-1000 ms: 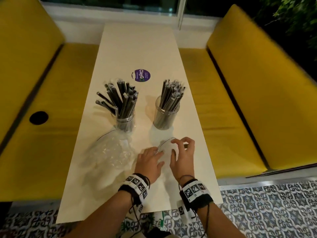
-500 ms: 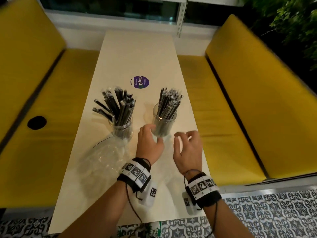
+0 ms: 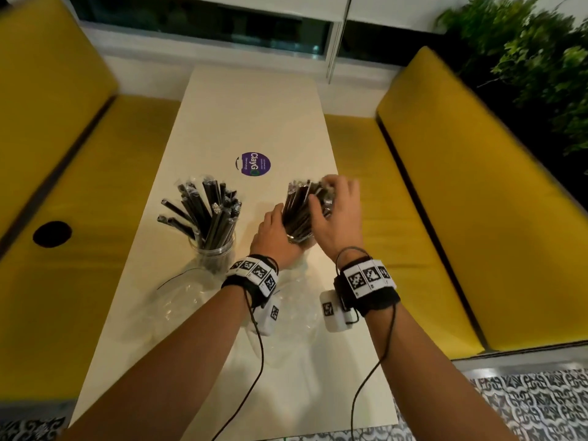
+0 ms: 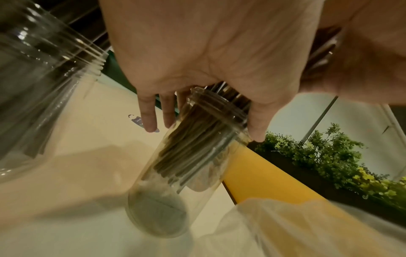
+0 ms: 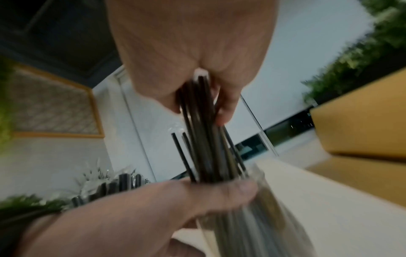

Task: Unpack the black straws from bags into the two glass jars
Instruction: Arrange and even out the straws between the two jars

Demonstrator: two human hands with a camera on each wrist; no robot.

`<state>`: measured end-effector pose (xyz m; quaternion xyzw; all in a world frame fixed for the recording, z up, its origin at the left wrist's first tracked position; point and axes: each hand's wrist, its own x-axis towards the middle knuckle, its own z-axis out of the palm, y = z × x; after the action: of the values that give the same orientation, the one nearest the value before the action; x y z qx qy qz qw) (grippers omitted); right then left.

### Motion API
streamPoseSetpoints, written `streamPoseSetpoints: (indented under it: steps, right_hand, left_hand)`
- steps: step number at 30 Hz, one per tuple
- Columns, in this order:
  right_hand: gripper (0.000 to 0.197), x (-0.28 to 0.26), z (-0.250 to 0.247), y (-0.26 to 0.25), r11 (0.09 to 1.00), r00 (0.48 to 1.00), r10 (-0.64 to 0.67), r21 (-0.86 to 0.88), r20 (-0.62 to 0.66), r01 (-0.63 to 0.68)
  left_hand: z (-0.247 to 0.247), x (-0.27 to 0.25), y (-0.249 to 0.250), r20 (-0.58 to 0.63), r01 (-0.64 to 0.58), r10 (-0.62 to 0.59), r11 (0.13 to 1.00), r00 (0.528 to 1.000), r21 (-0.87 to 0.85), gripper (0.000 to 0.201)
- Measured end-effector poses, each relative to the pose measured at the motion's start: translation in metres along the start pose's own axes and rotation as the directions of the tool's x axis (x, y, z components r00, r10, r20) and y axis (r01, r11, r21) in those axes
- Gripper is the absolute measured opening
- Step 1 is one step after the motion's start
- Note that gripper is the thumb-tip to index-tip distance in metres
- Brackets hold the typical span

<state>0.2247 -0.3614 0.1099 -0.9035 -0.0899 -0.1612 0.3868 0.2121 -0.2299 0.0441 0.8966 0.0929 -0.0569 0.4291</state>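
Note:
Two glass jars stand on the cream table (image 3: 254, 116), both filled with black straws. The left jar (image 3: 212, 254) stands free, its straws (image 3: 203, 211) fanned out. My left hand (image 3: 275, 232) grips the rim of the right jar (image 4: 175, 173), fingers on one side and thumb on the other. My right hand (image 3: 332, 206) holds the tops of that jar's straws (image 5: 202, 135) in a bundle from above. In the head view, both hands mostly hide the right jar.
Empty clear plastic bags lie crumpled on the table near me, one beside the left jar (image 3: 181, 300) and one under my wrists (image 4: 285, 226). A purple round sticker (image 3: 253, 163) is behind the jars. Yellow benches (image 3: 461, 202) flank the table.
Both hands left the clear bag at the near part of the table and moved forward to the right jar. The left hand took its rim and the right hand closed on its straws.

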Motion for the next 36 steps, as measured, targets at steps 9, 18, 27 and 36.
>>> streamPoseSetpoints:
  steps: [9,18,27,36]
  right_hand:
    - [0.059,0.015,0.011,-0.006,0.993,0.976,0.025,-0.122,0.219,0.002]
    - [0.091,0.005,0.013,0.004,0.958,0.980,0.114,-0.281,0.162,-0.064]
    - [0.035,0.040,0.015,-0.016,0.997,0.979,-0.051,-0.043,0.198,0.061]
    - [0.061,0.032,0.008,-0.012,0.987,0.999,0.022,-0.161,0.047,-0.014]
  left_hand:
    - [-0.001,0.003,-0.005,0.023,0.010,-0.009,1.000,1.000,-0.018,0.113]
    - [-0.002,0.006,-0.007,0.062,0.008,-0.008,1.000,0.998,0.009,0.113]
    - [-0.001,0.011,-0.009,0.088,0.013,-0.015,1.000,0.996,0.027,0.118]
    - [0.000,0.013,-0.009,0.075,0.009,-0.012,0.999,0.997,0.041,0.122]
